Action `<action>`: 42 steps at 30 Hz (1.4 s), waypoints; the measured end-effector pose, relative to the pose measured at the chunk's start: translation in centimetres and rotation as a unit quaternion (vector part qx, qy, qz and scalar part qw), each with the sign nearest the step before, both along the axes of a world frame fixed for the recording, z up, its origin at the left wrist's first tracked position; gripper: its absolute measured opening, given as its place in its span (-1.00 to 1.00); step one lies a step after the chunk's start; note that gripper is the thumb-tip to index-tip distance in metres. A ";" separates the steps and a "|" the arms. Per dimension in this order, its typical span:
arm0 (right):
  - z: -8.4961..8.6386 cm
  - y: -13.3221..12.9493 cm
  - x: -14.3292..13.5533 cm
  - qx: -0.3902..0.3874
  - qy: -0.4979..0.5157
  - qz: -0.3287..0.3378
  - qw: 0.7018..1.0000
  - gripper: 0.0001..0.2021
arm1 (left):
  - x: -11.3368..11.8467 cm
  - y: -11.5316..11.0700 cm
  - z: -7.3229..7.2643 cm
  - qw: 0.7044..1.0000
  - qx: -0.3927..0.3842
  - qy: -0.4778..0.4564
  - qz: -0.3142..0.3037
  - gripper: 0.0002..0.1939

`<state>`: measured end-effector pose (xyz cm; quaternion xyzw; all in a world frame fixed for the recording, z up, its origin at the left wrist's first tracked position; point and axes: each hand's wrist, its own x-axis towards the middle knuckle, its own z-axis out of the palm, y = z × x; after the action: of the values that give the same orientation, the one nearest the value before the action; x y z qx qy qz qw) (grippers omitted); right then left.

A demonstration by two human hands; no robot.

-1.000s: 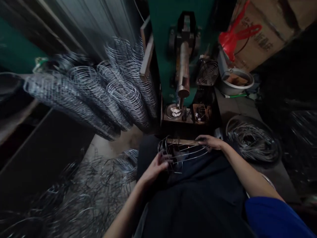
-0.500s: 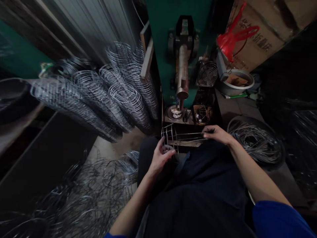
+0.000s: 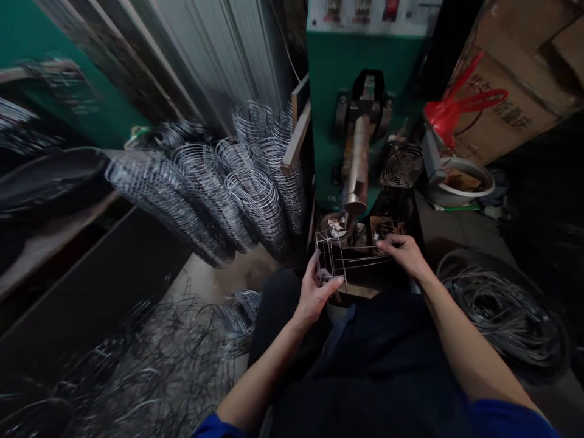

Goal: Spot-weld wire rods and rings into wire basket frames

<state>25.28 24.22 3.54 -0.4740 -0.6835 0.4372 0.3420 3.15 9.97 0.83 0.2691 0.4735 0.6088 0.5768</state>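
Here, the half-curled left hand [image 3: 314, 297] grasps a wire frame [image 3: 332, 255]; the right hand [image 3: 405, 254] pinches its end.

Wire frame [image 3: 332, 257], seemingly all one piece, in left hand [image 3: 316, 293] and right hand [image 3: 403, 252], near a green machine [image 3: 326, 121]

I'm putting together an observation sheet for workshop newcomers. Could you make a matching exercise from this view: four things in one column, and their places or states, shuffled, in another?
Column one
1. Left hand
2. Right hand
3. Red object
4. Tall wire stacks

Column two
A. In front of the cardboard box
B. Pinching at the long straight wires of the wire frame
C. Leaning to the picture's left of the green machine
D. Holding the cage-like end of the wire frame

Right pairs: 1-D, 2-B, 3-A, 4-C
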 end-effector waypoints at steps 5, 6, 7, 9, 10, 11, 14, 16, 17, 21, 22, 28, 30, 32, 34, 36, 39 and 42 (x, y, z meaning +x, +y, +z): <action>-0.1 1.7 -0.6 0.004 -0.003 0.002 1.000 -0.45 | 0.1 1.5 0.1 1.000 0.011 -0.003 0.007 0.13; -0.1 2.0 -0.6 0.001 -0.004 0.001 1.000 -0.46 | 0.1 1.7 0.1 1.000 0.016 -0.001 0.004 0.13; -0.2 2.2 -0.6 -0.003 -0.004 0.000 1.000 -0.46 | 0.1 2.0 0.0 1.000 0.022 0.000 -0.001 0.13; -0.1 2.6 -0.5 -0.012 -0.002 0.000 1.000 -0.46 | 0.1 2.4 -0.1 0.999 0.032 0.003 -0.010 0.13; -0.1 2.8 -0.5 -0.014 0.000 -0.001 1.000 -0.46 | 0.0 2.5 -0.1 0.999 0.034 0.004 -0.011 0.13; 0.0 2.9 -0.5 -0.014 0.001 -0.003 1.000 -0.45 | 0.0 2.7 0.0 0.999 0.033 0.005 -0.011 0.13; 0.2 3.2 -0.6 -0.010 -0.005 -0.010 1.000 -0.43 | -0.2 3.3 0.0 0.999 0.028 0.005 -0.014 0.14; 0.2 3.4 -0.7 -0.004 -0.012 -0.014 1.000 -0.42 | -0.2 3.7 0.0 0.999 0.029 0.002 -0.017 0.13; 0.2 3.5 -0.7 0.000 -0.016 -0.016 1.000 -0.41 | -0.2 3.9 0.0 0.999 0.031 -0.001 -0.018 0.13; -0.1 3.9 -0.5 0.014 -0.027 -0.023 0.999 -0.40 | -0.2 4.3 -0.1 0.999 0.037 -0.010 -0.021 0.14; -0.1 3.9 -0.4 0.015 -0.027 -0.025 0.999 -0.40 | -0.1 4.4 -0.1 0.999 0.039 -0.009 -0.022 0.13; 0.2 4.0 -0.5 0.020 -0.029 -0.022 0.999 -0.39 | -0.1 4.7 0.1 0.999 0.049 -0.006 -0.023 0.13; 0.3 4.0 -0.6 0.019 -0.028 -0.022 0.999 -0.38 | -0.2 4.8 0.2 0.998 0.051 -0.001 -0.020 0.12; 0.3 4.1 -0.7 0.015 -0.023 -0.023 0.999 -0.39 | -0.2 4.9 0.3 0.998 0.052 0.003 -0.020 0.12; 0.2 4.2 -0.7 0.011 -0.019 -0.025 0.999 -0.41 | -0.3 5.0 0.4 0.999 0.047 0.006 -0.024 0.12; 0.0 4.3 -0.6 0.012 -0.016 -0.032 0.999 -0.43 | -0.3 5.1 0.5 0.999 0.043 0.001 -0.027 0.12; -0.2 4.3 -0.4 0.015 -0.021 -0.044 0.999 -0.48 | -0.3 5.2 0.3 0.999 0.041 -0.013 -0.023 0.11; -0.7 3.7 0.1 0.037 -0.016 -0.065 0.997 -0.54 | -0.3 5.0 -0.4 0.999 0.036 -0.003 -0.019 0.07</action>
<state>25.36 27.94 2.83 -0.5116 -0.6724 0.3806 0.3759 2.82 14.95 0.46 0.2962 0.4444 0.6152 0.5799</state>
